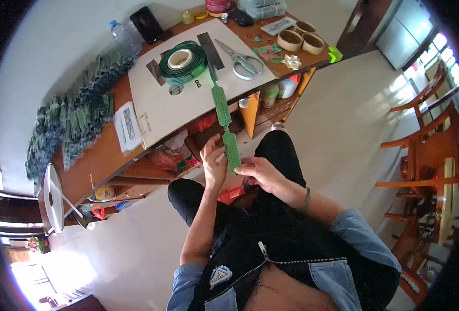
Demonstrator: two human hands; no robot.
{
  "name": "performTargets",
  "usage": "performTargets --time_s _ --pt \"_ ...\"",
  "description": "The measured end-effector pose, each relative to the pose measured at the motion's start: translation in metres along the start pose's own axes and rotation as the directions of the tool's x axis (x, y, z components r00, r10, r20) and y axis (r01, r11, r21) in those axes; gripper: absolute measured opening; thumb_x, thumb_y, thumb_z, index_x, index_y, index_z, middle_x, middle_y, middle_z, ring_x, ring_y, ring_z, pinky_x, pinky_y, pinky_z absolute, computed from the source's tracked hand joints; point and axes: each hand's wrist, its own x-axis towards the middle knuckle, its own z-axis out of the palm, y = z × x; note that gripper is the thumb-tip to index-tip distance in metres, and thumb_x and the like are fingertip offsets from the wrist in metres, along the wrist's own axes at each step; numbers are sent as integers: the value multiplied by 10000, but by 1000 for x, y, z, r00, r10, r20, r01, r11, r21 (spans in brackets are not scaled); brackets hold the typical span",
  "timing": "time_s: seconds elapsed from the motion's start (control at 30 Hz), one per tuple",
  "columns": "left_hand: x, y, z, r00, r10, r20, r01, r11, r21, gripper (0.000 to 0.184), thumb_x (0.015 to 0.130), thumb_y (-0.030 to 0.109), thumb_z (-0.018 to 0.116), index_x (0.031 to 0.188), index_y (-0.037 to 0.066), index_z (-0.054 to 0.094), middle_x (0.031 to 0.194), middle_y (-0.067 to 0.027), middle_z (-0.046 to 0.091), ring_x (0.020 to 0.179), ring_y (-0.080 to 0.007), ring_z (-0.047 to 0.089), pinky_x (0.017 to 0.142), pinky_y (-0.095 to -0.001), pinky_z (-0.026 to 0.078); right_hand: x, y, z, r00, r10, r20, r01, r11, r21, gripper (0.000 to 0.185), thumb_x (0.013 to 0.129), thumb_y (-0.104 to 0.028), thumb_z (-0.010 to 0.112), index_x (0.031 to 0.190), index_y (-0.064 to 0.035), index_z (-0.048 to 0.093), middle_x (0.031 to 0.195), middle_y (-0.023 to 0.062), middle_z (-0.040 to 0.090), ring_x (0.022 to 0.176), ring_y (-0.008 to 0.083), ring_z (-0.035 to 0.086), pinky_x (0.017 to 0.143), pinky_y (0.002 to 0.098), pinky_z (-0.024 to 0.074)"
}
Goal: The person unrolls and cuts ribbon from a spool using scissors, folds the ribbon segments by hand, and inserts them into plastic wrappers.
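Observation:
A green strip with notched edges [220, 106] runs off the roll of green strip [173, 78] on the white board and hangs over the table's front edge. The strip's lower end is pinched between the thumb and fingers of my right hand [263, 173]. Just to the left of the strip, my left hand [215, 160] is raised with its fingers loosely bent and apart; whether a fingertip touches the strip I cannot tell. Scissors [239, 61] with pale handles lie on the board, right of the roll.
Bundles of green strips [74, 116] fill the table's left side, beside a plastic bottle [123, 37] and a black phone [146, 25]. Three tape rolls [290, 40] and green scraps [271, 51] sit at the right end. Wooden chairs [426, 140] stand farther right.

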Motion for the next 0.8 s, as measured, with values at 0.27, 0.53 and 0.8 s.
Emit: performTargets --time_s 0.27,0.53,0.8 --pt "28 35 -1 892 -293 344 385 96 -918 344 907 133 415 1238 41 426 1154 -122 517 1021 -261 537 854 -341 465 12 11 -26 999 16 -30 -23 975 -222 142 770 -153 673 838 -34 639 686 -24 582 585 27 480 499 176 338" --pt "33 56 7 806 -226 546 582 141 -801 292 940 169 375 1186 30 446 989 -112 578 777 -202 599 641 -307 517 11 10 -37 980 -198 -6 183 915 -360 259 767 -199 677 884 30 648 704 16 618 614 60 510 568 223 409" --pt "-31 58 -38 780 -357 514 625 429 -652 220 930 147 406 1096 30 491 773 -63 561 612 -142 543 510 -272 463 65 -74 -3 1000 -13 21 11 995 98 256 798 -224 647 982 -50 612 812 -14 590 637 39 419 496 196 318"
